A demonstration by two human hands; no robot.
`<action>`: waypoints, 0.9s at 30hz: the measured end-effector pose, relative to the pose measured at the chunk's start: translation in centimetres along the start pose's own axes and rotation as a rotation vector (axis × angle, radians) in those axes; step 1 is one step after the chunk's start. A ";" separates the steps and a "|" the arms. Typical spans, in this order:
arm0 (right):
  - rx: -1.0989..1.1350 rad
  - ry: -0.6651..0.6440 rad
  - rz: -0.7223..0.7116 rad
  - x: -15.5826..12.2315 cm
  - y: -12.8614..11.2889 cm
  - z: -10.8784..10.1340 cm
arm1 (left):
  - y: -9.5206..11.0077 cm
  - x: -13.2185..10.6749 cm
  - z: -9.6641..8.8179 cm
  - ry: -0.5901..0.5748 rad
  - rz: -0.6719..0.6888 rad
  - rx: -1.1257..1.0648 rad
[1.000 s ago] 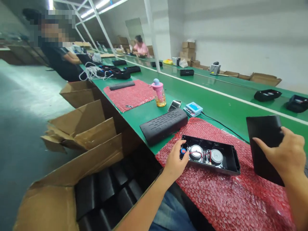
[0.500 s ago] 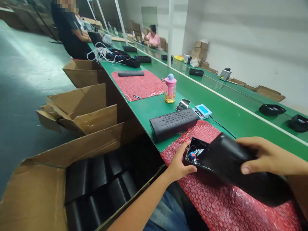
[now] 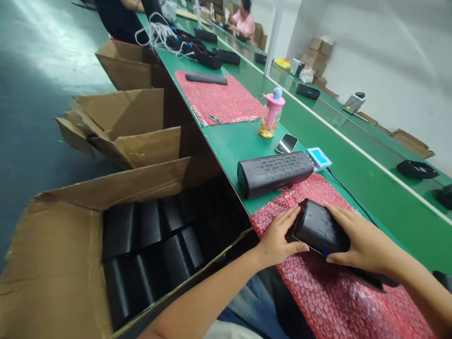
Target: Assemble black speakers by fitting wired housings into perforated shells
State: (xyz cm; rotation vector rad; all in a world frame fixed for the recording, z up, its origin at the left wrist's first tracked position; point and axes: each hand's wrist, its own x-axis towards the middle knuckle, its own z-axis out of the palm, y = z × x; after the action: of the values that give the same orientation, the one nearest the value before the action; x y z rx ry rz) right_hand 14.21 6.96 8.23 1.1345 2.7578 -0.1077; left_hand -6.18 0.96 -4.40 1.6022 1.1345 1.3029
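Lower right of the frame, on the red wrap [image 3: 318,301]: our left hand [image 3: 278,235] braces the end of the black shell [image 3: 318,228], our right hand [image 3: 363,242] presses flat on top — halves apparently closing. Next, we judge, an even squeeze along the seam.

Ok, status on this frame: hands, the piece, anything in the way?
Left hand and right hand both clasp the black speaker shell. Shell rests on red bubble wrap. Finished speaker lies apart behind.
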 end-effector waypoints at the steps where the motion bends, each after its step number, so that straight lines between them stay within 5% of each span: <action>1: -0.011 0.004 0.000 -0.1 -0.1 -0.1 | 0.0 0.0 0.0 -0.004 0.006 0.001; 27: -0.051 0.128 -0.044 -0.4 -0.8 1.2 | 0.4 0.0 -0.5 -0.035 0.015 0.023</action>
State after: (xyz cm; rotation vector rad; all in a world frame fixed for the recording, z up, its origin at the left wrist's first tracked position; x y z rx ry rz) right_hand 14.08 5.99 7.12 1.1047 2.8792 0.0316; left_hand -6.59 0.82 -3.94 1.6474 1.1221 1.2703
